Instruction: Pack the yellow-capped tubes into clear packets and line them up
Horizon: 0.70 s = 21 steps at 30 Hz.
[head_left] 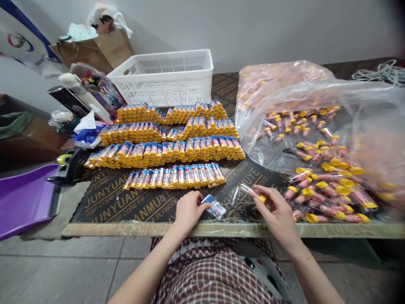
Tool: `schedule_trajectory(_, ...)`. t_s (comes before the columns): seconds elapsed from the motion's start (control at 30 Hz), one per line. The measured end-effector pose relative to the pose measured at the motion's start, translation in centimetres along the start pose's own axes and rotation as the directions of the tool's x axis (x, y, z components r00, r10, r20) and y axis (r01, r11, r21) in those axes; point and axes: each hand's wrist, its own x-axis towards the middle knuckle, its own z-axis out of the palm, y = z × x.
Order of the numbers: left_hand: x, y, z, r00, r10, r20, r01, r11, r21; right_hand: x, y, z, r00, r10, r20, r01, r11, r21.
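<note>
Tube in R hand

Fingers pinch it nr yellow cap, clear end pointing L, by bench edge. L hand: thumb at labels; can't tell if gripped.

This looks like a small workshop. The white basket sits on a long work table. In front of the basket are rows of little tubes. To its right are clear bags and loose tubes.
</note>
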Motion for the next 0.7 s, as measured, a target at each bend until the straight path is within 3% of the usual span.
schedule_trajectory(0.1,0.0,-0.1,1.2,0.999,-0.038,-0.011,0.038,0.999,-0.009,-0.8,-0.7,0.9,0.999,0.000,0.044,-0.002,0.999,0.052)
schedule_trajectory(0.23,0.0,0.1,1.1,0.998,-0.056,0.004,0.056,0.998,-0.028,-1.6,-0.9,1.7,0.997,0.027,0.070,-0.035,0.993,0.115)
schedule_trajectory(0.5,-0.4,0.0,1.3,0.999,0.000,-0.037,0.002,0.999,0.054,-2.1,-1.4,2.4,0.995,0.063,0.076,-0.075,0.983,0.166)
schedule_trajectory(0.7,-0.8,-0.1,1.4,0.999,0.046,-0.008,-0.044,0.986,0.160,-2.4,-1.5,2.7,0.994,0.078,0.080,-0.092,0.977,0.190)
